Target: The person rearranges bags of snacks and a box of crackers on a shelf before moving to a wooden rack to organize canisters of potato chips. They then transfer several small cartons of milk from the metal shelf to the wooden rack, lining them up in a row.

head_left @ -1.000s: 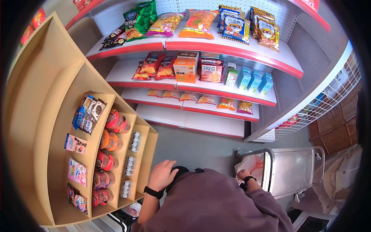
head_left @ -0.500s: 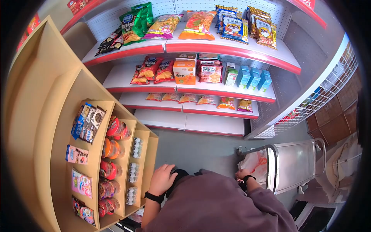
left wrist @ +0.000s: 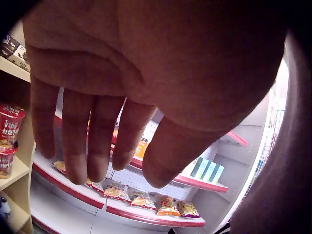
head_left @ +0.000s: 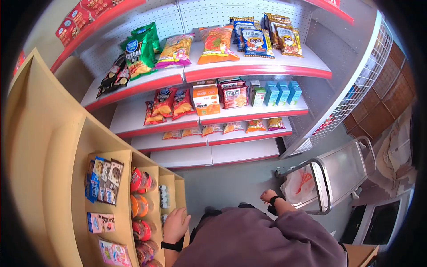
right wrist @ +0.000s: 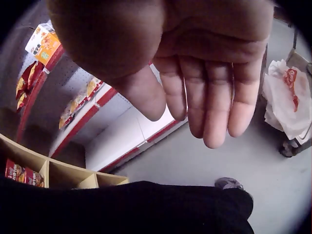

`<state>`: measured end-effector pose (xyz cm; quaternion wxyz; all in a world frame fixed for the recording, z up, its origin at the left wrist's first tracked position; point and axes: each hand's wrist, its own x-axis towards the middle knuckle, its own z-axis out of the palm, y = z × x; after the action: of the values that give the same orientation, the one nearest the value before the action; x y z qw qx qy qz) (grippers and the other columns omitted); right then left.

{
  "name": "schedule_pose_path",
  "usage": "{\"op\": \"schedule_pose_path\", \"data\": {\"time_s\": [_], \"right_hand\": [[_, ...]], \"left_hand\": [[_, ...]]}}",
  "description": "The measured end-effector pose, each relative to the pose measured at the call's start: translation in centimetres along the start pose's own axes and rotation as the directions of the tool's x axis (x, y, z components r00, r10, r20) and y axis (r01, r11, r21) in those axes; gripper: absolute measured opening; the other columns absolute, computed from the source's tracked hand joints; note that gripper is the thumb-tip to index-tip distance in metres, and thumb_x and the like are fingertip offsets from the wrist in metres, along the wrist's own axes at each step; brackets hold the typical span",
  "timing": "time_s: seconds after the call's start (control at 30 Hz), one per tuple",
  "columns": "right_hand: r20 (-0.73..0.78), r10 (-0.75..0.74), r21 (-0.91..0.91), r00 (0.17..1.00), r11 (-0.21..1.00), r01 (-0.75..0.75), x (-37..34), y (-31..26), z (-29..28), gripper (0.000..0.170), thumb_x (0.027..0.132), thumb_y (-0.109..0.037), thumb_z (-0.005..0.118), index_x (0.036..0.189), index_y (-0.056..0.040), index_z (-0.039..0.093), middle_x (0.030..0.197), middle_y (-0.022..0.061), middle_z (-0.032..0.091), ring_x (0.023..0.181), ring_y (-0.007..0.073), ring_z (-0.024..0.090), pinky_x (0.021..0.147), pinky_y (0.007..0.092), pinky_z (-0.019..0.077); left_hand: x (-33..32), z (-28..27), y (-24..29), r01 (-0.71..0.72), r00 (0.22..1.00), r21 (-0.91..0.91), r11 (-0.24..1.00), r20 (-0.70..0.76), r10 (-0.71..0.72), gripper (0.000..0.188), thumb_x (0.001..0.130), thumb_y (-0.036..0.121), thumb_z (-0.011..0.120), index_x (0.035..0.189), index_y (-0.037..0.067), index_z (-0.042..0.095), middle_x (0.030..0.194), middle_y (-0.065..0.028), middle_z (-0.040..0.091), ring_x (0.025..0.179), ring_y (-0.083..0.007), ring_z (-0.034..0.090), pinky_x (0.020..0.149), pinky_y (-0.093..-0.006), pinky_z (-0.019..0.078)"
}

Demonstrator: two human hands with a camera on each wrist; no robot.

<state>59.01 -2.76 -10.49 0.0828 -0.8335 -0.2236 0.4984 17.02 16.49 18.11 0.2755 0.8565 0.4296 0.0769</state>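
Note:
My left hand (head_left: 176, 224) hangs at my side, beside the wooden shelf unit (head_left: 80, 121); its fingers are straight and hold nothing in the left wrist view. The right hand (right wrist: 209, 92), also holding nothing, has loosely straight fingers and hangs over the grey floor (right wrist: 165, 165), left of a metal cart (head_left: 340, 171). Tubs with red lids (head_left: 141, 230) and packs of biscuits (head_left: 106, 180) stand on the wooden unit near my left hand. Ahead, a white shelf with red edges bears green chip bags (head_left: 138, 53), an orange snack bag (head_left: 216, 44) and blue snack packs (head_left: 256, 42).
On the middle shelf stand red chip bags (head_left: 163, 102), an orange box (head_left: 206, 100) and blue cartons (head_left: 271, 93). A white plastic bag (head_left: 299, 187) hangs at the cart's near end. Wire mesh (head_left: 356, 89) closes the right side, with brown boxes (head_left: 378, 95) behind it.
The view has turned and moved closer to the shelves. My left hand is lower and nearer the wooden unit; the right hand has shifted left, away from the cart's bag.

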Motion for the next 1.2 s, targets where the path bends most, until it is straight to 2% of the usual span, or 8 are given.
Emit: {"op": "schedule_pose_path", "data": {"time_s": [0.17,0.27,0.47,0.73,0.93,0.97,1.07,1.2], "right_hand": [[-0.211,-0.043,0.171,0.977,0.982,0.081,0.1,-3.8,0.2,0.023,0.086,-0.017,0.070,0.102,-0.0019,0.075,0.080,0.0094,0.074,0.067,0.0184,0.074,0.063,0.0331,0.0581],[-0.299,-0.017,0.354,0.954,0.926,0.128,-0.1,-5.3,-2.1,0.027,0.081,-0.023,0.070,0.101,-0.0047,0.076,0.086,0.0152,0.076,0.087,0.0323,0.074,0.086,0.0401,0.0578],[-0.672,-0.247,0.002,0.698,0.942,0.335,3.1,-8.4,-13.4,0.030,0.079,-0.015,0.072,0.107,-0.0046,0.071,0.100,0.0172,0.075,0.098,0.0352,0.071,0.089,0.0443,0.0560],[-0.675,-0.707,-0.545,0.210,0.670,0.504,5.1,-16.8,-35.4,0.048,0.072,-0.008,0.078,0.117,-0.0042,0.062,0.113,0.0190,0.067,0.109,0.0397,0.062,0.093,0.0472,0.0511],[-0.401,-0.857,-0.851,0.323,0.479,0.215,5.9,-23.8,-45.0,0.099,0.059,-0.024,0.089,0.145,-0.0095,0.044,0.142,0.0158,0.054,0.137,0.0365,0.046,0.114,0.0566,0.0348],[-0.362,-0.781,-0.845,0.508,0.506,0.175,5.9,-25.4,-46.0,0.108,0.057,-0.027,0.091,0.150,-0.0087,0.040,0.149,0.0175,0.049,0.142,0.0366,0.042,0.118,0.0569,0.0320],[-0.210,-0.754,-0.879,0.623,0.424,0.217,9.3,-27.3,-48.5,0.109,0.054,-0.026,0.088,0.150,-0.0073,0.041,0.153,0.0224,0.045,0.143,0.0360,0.043,0.119,0.0465,0.0356],[-0.090,-0.796,-0.917,0.599,0.300,0.262,14.4,-27.0,-50.4,0.121,0.043,-0.029,0.090,0.151,-0.0066,0.041,0.155,0.0233,0.043,0.146,0.0377,0.038,0.122,0.0449,0.0320]], "left_hand": [[1.4,-2.0,-2.6,-0.017,0.999,0.029,0.999,0.052,0.016,0.040,0.092,0.026,0.069,0.122,0.000,0.064,0.115,-0.0216,0.066,0.106,-0.0413,0.063,0.090,-0.0450,0.0521],[2.2,-2.5,-2.6,-0.025,0.997,0.032,0.999,0.068,0.023,0.040,0.091,0.025,0.070,0.122,0.000,0.064,0.114,-0.0220,0.066,0.106,-0.0414,0.063,0.090,-0.0450,0.0521],[3.7,-1.6,-1.4,0.020,1.000,0.034,0.999,-0.017,-0.020,0.038,0.090,0.025,0.070,0.120,0.002,0.065,0.112,-0.0199,0.067,0.106,-0.0402,0.062,0.092,-0.0463,0.0504],[8.1,4.0,5.4,0.104,0.989,-0.057,0.993,-0.100,-0.109,0.040,0.091,0.024,0.070,0.122,-0.001,0.064,0.115,-0.0216,0.067,0.108,-0.0410,0.063,0.092,-0.0450,0.0514],[11.0,7.5,11.6,0.183,0.957,-0.129,0.975,-0.202,-0.206,0.039,0.091,0.022,0.070,0.122,0.000,0.065,0.114,-0.0213,0.067,0.107,-0.0415,0.063,0.091,-0.0455,0.0518],[11.0,7.9,12.4,0.208,0.946,-0.150,0.966,-0.221,-0.238,0.038,0.091,0.021,0.070,0.122,0.000,0.065,0.113,-0.0208,0.067,0.107,-0.0416,0.063,0.091,-0.0458,0.0519],[9.9,9.8,13.5,0.311,0.911,-0.143,0.939,-0.238,-0.338,0.038,0.091,0.023,0.070,0.122,0.001,0.066,0.112,-0.0196,0.067,0.106,-0.0411,0.063,0.089,-0.0457,0.0524],[8.1,11.4,14.8,0.408,0.883,-0.099,0.908,-0.210,-0.420,0.037,0.090,0.025,0.070,0.120,0.003,0.066,0.111,-0.0174,0.068,0.104,-0.0400,0.064,0.088,-0.0456,0.0529]]}}
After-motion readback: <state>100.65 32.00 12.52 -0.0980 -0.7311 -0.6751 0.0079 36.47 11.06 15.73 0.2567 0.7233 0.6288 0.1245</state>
